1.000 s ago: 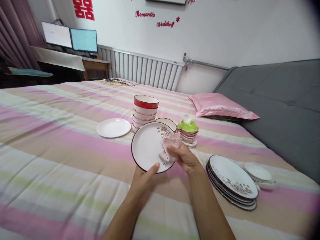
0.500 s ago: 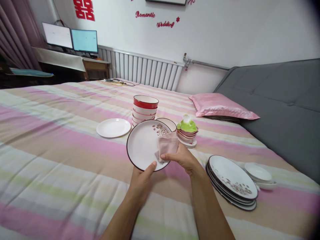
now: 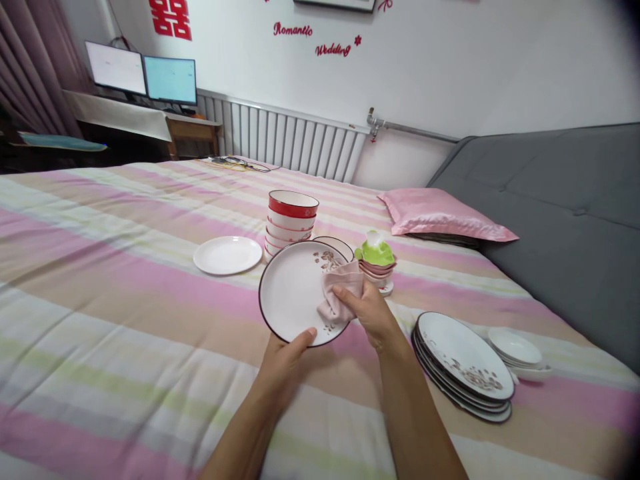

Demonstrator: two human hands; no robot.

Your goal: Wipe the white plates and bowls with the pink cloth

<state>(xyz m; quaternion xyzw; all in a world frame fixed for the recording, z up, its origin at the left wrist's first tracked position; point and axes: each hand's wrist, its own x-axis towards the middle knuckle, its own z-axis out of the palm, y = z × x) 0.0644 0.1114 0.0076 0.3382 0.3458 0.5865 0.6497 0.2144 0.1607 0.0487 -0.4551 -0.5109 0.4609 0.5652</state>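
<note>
Monitors (image 3: 171, 80) stand at upper left, beyond the striped bed (image 3: 125, 280). At frame centre, the left hand (image 3: 286, 355) grips the plate (image 3: 286, 293); the right hand (image 3: 371, 313) pinches a pink cloth (image 3: 342, 288) against it. A grey headboard (image 3: 555, 193) stands at right.

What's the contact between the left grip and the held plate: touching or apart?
Touching. The head view shows the left grip at the held plate's lower edge, its thumb lapping over the dark rim onto the white face.
</note>
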